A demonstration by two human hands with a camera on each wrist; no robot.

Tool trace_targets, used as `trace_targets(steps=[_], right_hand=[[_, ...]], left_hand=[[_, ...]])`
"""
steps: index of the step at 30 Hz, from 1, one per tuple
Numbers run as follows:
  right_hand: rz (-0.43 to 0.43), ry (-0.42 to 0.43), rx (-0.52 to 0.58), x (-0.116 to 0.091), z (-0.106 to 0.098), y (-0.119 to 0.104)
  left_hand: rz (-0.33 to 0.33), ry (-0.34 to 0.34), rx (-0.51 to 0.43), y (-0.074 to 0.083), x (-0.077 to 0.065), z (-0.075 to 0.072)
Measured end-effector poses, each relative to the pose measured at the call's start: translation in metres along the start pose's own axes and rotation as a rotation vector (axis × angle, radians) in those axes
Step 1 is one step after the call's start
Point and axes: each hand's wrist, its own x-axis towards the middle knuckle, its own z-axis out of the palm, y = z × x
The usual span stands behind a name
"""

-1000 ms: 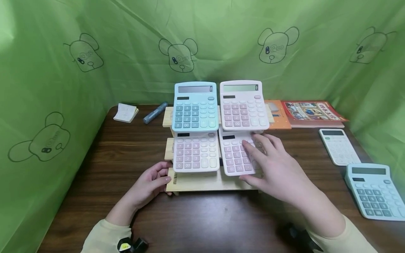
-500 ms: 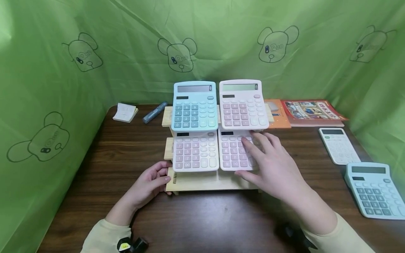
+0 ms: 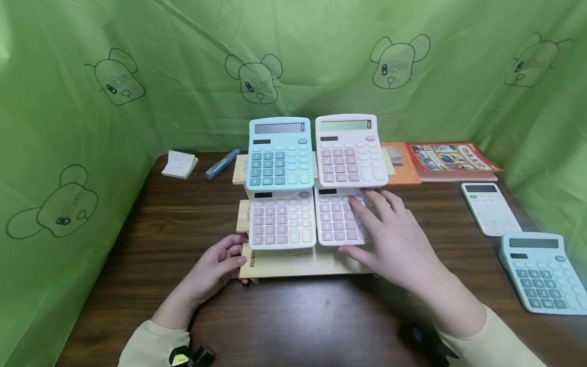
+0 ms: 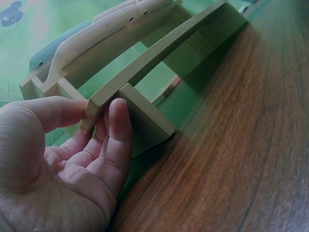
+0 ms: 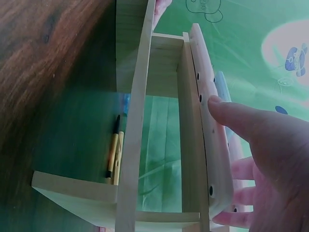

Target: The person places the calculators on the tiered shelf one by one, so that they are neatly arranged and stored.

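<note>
A tiered wooden stand (image 3: 291,265) carries calculators in two rows. On the middle tier, my right hand (image 3: 399,242) holds the right pink-and-white calculator (image 3: 337,221), thumb at its lower edge, fingers over its right side. The right wrist view shows the thumb against that calculator's edge (image 5: 212,140). My left hand (image 3: 213,270) pinches the front left corner of the stand's lowest board (image 4: 145,60). Beside the held calculator sits another pink-and-white calculator (image 3: 270,224). Above them stand a blue calculator (image 3: 281,158) and a pink calculator (image 3: 350,153), their displays reading 0.
On the right of the table lie a white calculator (image 3: 492,209) and a pale blue calculator (image 3: 543,272). Behind them are a red book (image 3: 451,157) and an orange booklet (image 3: 401,160). A notepad (image 3: 180,164) and a blue cylinder (image 3: 222,163) lie back left.
My right hand has shifted slightly left and straightened the tilted lower right calculator, bringing it up against its left neighbour. The left hand stays on the stand's corner.
</note>
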Motion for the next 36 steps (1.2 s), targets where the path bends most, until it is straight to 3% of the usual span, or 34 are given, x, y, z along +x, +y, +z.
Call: trace_targets(steps=[36], right_hand=[[-0.018, 0.014, -0.011, -0.0028, -0.0023, -0.0038]], left_hand=[[0.007, -0.001, -0.015, 0.0003, 0.0008, 0.0012]])
